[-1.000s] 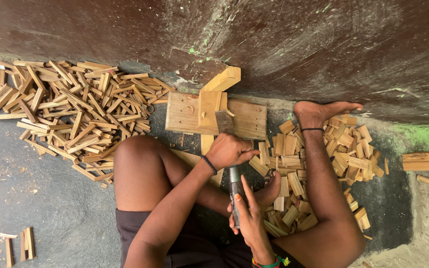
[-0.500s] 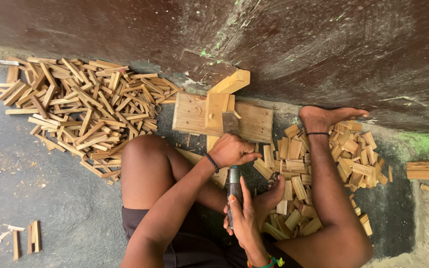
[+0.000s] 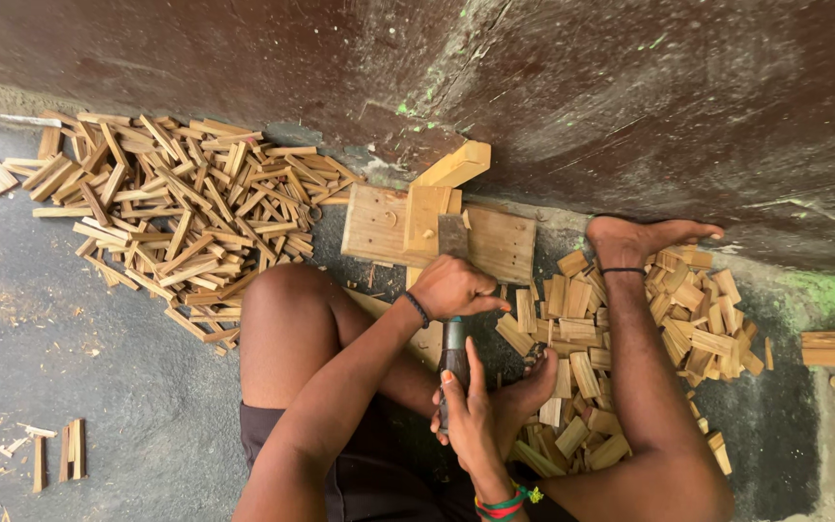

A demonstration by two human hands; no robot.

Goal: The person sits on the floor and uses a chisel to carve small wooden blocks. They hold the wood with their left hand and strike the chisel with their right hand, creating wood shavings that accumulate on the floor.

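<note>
While a small upright wood piece (image 3: 424, 220) is steadied on the wooden block (image 3: 504, 246) against the wall (image 3: 630, 106), a blade (image 3: 453, 237) (flat, grey, its edge turned toward the block) is seen set just beside it, the tool's long axis running from the person's lap straight away toward the wall. The left hand (image 3: 451, 287) is closed over the tool just behind the blade, fingers curled tight, and is the nearer hand to the wood piece. The right hand (image 3: 464, 411) is wrapped round the dark handle (image 3: 453, 353) lower down, fingers pressed together on it. The wood piece thus lies directly ahead of both grips, along the tool's own line. Cut sticks are heaped in a pile on the left (image 3: 166, 217) and a second pile (image 3: 630, 329) between the legs and the bare foot (image 3: 645, 237).
</note>
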